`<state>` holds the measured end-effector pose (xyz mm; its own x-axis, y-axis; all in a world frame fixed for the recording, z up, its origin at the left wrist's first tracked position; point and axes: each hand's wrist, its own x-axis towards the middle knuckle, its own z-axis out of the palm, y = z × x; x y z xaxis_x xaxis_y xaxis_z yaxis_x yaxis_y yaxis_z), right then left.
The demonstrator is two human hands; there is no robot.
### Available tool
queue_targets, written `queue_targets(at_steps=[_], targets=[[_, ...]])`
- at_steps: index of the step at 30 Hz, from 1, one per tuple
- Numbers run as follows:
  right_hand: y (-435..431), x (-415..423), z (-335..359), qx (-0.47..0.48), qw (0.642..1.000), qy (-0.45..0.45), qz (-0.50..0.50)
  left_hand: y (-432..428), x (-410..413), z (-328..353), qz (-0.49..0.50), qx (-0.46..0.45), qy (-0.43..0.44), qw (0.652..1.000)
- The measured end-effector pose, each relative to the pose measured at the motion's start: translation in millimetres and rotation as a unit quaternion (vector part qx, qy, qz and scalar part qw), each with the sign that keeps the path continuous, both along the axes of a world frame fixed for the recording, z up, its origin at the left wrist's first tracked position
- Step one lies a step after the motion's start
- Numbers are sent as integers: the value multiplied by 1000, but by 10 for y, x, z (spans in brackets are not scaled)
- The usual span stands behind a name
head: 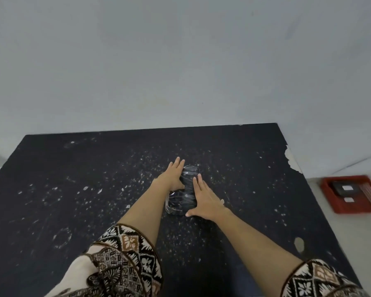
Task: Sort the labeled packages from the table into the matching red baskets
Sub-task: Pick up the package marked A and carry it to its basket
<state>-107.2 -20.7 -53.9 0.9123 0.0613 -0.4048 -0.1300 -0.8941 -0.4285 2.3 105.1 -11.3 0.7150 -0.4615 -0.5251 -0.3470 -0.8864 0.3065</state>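
Package (183, 200): film-wrapped, on table (73, 189).
Left hand (172, 176): fingers straight, pressing its left side.
Right hand (204, 200): fingers straight, pressing its right side.
Basket (330, 202): red, beside table.

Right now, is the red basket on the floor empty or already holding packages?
Holding some: the red basket has dark packages inside, with two white labels showing. An exact count cannot be told.

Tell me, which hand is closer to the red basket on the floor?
Right. The right hand lies on the wrapped package at its right side, toward the red basket; the left hand lies on its left side, farther away.
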Motion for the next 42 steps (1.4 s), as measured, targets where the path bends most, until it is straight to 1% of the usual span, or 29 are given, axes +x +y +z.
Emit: queue_targets(at_steps=[3, 6, 9, 14, 17, 20, 22, 23, 25, 26, 28, 29, 30, 32, 34, 36, 38, 40, 42], targets=[[-16, -25, 0, 12, 999, 15, -41, -46, 109, -67, -36, 14, 18, 999], [1, -68, -13, 27, 997, 18, -70, -46, 188, -142, -23, -4, 22, 999], [5, -86, 1, 37, 993, 2, -110, -7, 231, -146, 17, -29, 19, 999], [-35, -62, 62, 43, 985, -31, -166, 96, 242, -80, 81, -64, -33, 994], [-51, -15, 119, 31, 970, -73, -231, 146, 262, 4, 141, -103, -46, 984], [-95, 61, 170, 57, 947, -86, -305, 196, 302, 47, 194, -149, -46, 969], [-134, 134, 204, 108, 919, -88, -368, 211, 319, 73, 242, -179, -38, 953], [-159, 170, 228, 148, 896, -94, -408, 211, 321, 86, 266, -189, -29, 945], [-226, 229, 283, 240, 832, -94, -492, 205, 329, 102, 312, -216, 2, 925], [-268, 252, 318, 285, 797, -87, -526, 206, 333, 110, 340, -240, 26, 909], [-365, 284, 380, 365, 733, -71, -570, 217, 346, 132, 403, -291, 91, 863], [-411, 298, 413, 396, 709, -63, -580, 225, 353, 143, 426, -310, 124, 841], [-451, 311, 449, 420, 692, -58, -584, 228, 357, 148, 440, -322, 153, 824], [-501, 330, 523, 450, 675, -57, -582, 232, 349, 163, 457, -337, 197, 799], [-535, 344, 581, 470, 662, -60, -580, 229, 334, 181, 471, -349, 223, 779], [-576, 352, 607, 493, 644, -62, -582, 237, 325, 189, 477, -358, 246, 764], [-610, 356, 609, 515, 625, -64, -583, 254, 307, 208, 475, -363, 271, 754], [-628, 365, 607, 538, 599, -68, -590, 267, 295, 246, 473, -371, 293, 744], [-641, 377, 602, 552, 582, -69, -594, 275, 285, 272, 468, -362, 299, 748]])
